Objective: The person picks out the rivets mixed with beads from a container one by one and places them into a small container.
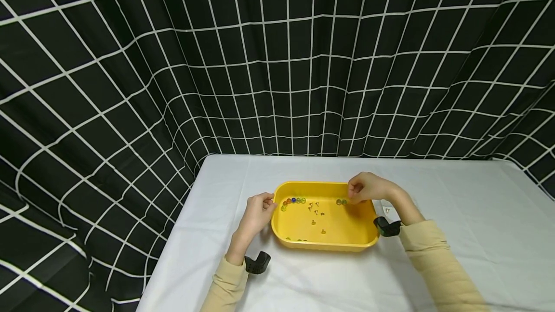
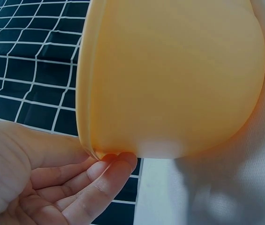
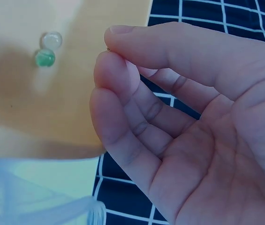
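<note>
Far left there's a black curtain (image 1: 99, 110) with a white grid, and it runs along the back of the white table (image 1: 208, 249) too. Next comes the left hand (image 1: 258, 211), tan sleeve and black wrist strap (image 1: 257, 263) below it, thumb and fingers pinching the rim of a yellow tub (image 1: 327, 247) at its left end. The tub sits on the table between the two hands.

Inside, a little row of marbles (image 1: 293, 200) curves round the far left corner (orange, blue and yellowish green ones). A few more just peek over the near wall. Small brassy screws (image 1: 316, 212) are scattered around the middle, and right of those two more marbles sit side by side against the far wall.

Then the right hand (image 1: 364, 188), over the tub's far right corner, fingers bent, thumb and forefinger closed on a tiny metal bit (image 3: 109, 48), mostly hidden. Just beside the tub on the right, there's a clear container (image 1: 392, 214) with a small screw showing.
</note>
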